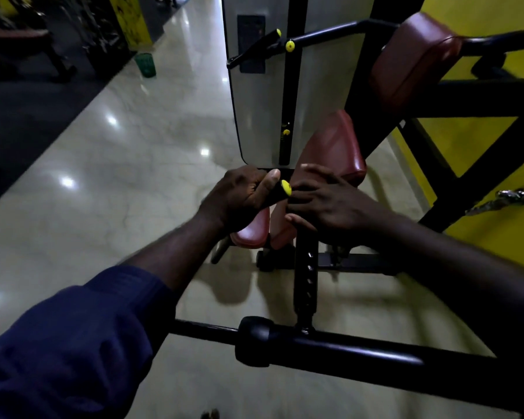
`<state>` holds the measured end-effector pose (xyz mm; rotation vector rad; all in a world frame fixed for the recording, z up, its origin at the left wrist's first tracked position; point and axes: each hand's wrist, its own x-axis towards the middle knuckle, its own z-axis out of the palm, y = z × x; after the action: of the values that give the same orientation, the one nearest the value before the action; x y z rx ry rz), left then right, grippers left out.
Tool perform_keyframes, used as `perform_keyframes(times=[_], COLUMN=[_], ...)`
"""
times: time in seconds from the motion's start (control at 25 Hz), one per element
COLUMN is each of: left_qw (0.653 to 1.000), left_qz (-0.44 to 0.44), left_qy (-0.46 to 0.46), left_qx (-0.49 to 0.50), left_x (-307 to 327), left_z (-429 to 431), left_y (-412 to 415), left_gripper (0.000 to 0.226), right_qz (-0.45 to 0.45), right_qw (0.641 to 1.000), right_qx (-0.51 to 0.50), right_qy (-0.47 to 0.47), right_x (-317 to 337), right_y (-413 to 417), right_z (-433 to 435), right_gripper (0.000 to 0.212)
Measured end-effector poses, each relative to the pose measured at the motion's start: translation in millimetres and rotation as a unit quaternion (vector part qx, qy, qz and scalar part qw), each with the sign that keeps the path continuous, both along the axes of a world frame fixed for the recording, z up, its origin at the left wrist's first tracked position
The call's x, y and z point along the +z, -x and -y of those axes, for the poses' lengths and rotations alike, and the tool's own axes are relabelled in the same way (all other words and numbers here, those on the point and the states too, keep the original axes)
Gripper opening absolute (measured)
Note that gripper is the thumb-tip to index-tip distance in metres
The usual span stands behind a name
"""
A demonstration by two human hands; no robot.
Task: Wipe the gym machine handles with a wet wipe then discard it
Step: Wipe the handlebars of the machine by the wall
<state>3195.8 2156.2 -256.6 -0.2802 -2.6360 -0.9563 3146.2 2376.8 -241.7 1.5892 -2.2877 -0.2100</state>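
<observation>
Right, here the left hand [239, 198] is wrapped tight round the near handle [275, 193] of the gym machine, fingers curled under and thumb pressed along the top, just short of its yellow end cap [286, 188]. The handle sits low in the middle of things, above the maroon seat pad [333, 146] and right in front of the grey weight-stack cover [260, 86]. The right hand [324, 204] lies over the top of the black upright post [306, 267], fingers [300, 189] spread and nearly straight, tips touching the cap; what's under that palm I can't tell, it's too dark. A navy sleeve [73, 343] covers the left forearm. A thick black bar [330, 346] crosses the foreground. Up top, the far handle [266, 37] angles out with its own yellow cap. A green bin [146, 65] stands well apart on the shiny floor [103, 176].
</observation>
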Motion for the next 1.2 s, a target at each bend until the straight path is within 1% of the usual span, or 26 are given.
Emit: perform_keyframes(times=[0.04,0.08,0.12,0.2,0.24,0.28,0.32,0.4,0.44,0.48,0.56,0.6,0.64,0.68,0.72,0.76,0.8,0.84,0.88,0.92,0.96,1.0,1.04,1.08,1.12,1.2], left_qw=[1.0,1.0,1.0,1.0,1.0,1.0,1.0,1.0,1.0,1.0,1.0,1.0,1.0,1.0,1.0,0.999,0.999,0.999,0.999,0.999,0.999,0.999,0.999,1.0,1.0,1.0], left_qz=[0.004,0.007,0.012,0.021,0.019,0.018,0.016,0.011,0.01,0.01,0.009,0.007,0.009,0.016,0.023,0.026,0.025,0.025,0.026,0.027,0.027,0.026,0.024,0.017,0.012,0.012], left_qy=[0.0,0.001,0.004,0.005,0.002,0.001,0.004,0.009,0.012,0.014,0.009,0.009,0.012,0.015,0.017,0.02,0.023,0.026,0.024,0.02,0.019,0.018,0.017,0.014,0.006,-0.009], left_qx=[-0.007,-0.01,-0.007,-0.002,0.001,0.003,0.003,-0.003,-0.003,-0.002,-0.003,-0.001,0.003,0.004,0.004,0.003,0.005,0.009,0.013,0.017,0.016,0.015,0.014,0.014,0.013,0.016], left_x=[0,-1,-2,-4,-4,-4,-3,-2,-3,-3,-5,-5,-4,-5,-5,-6,-6,-6,-6,-5,-5,-5,-5,-4,-3,-2], left_z=[0,0,-1,1,1,2,1,0,0,2,2,2,2,3,3,3,2,2,2,2,3,4,3,3,2,1], left_y=[0,1,2,4,4,4,4,3,3,4,5,5,5,5,5,4,3,3,3,4,4,3,2,2,1,3], left_gripper=[0.044,0.044,0.045,0.047,0.047,0.044,0.043,0.036,0.033,0.035,0.043,0.046,0.046,0.044,0.04,0.037,0.036,0.036,0.038,0.041,0.043,0.044,0.043,0.045,0.049,0.052], right_qz=[-0.011,0.004,0.044,0.136,0.153,0.146,0.121,0.058,0.038,0.044,0.156,0.235,0.3,0.371,0.455,0.534,0.605,0.641,0.643,0.635,0.628,0.638,0.656,0.667,0.668,0.644], right_qw=[1.0,0.999,0.998,0.985,0.976,0.97,0.976,0.993,0.994,0.99,0.97,0.948,0.918,0.874,0.805,0.71,0.599,0.517,0.489,0.479,0.454,0.41,0.389,0.404,0.44,0.534], right_qx=[-0.008,-0.004,0.018,0.098,0.145,0.175,0.169,0.093,0.057,0.039,0.039,0.031,0.013,-0.025,-0.085,-0.148,-0.202,-0.259,-0.312,-0.346,-0.372,-0.379,-0.37,-0.363,-0.369,-0.373], right_qy=[0.027,0.044,0.034,-0.025,-0.06,-0.079,-0.065,0.037,0.086,0.128,0.18,0.214,0.258,0.312,0.371,0.435,0.484,0.505,0.5,0.498,0.511,0.53,0.531,0.51,0.474,0.401], right_x=[-8,-17,-26,-33,-34,-35,-34,-31,-30,-30,-34,-34,-31,-29,-24,-27,-28,-27,-26,-29,-33,-32,-32,-36,-38,-44], right_y=[3,-7,-28,-79,-88,-78,-60,-16,3,16,23,24,22,21,15,16,16,13,9,5,-4,-20,-40,-53,-67,-87], right_z=[1,-4,-11,-26,-32,-34,-32,-24,-19,-15,-3,3,11,19,25,31,36,40,41,39,35,33,30,30,28,26], right_gripper=[0.038,0.037,0.037,0.039,0.039,0.04,0.041,0.042,0.041,0.04,0.034,0.03,0.03,0.034,0.04,0.044,0.046,0.048,0.052,0.055,0.058,0.059,0.062,0.068,0.074,0.076])
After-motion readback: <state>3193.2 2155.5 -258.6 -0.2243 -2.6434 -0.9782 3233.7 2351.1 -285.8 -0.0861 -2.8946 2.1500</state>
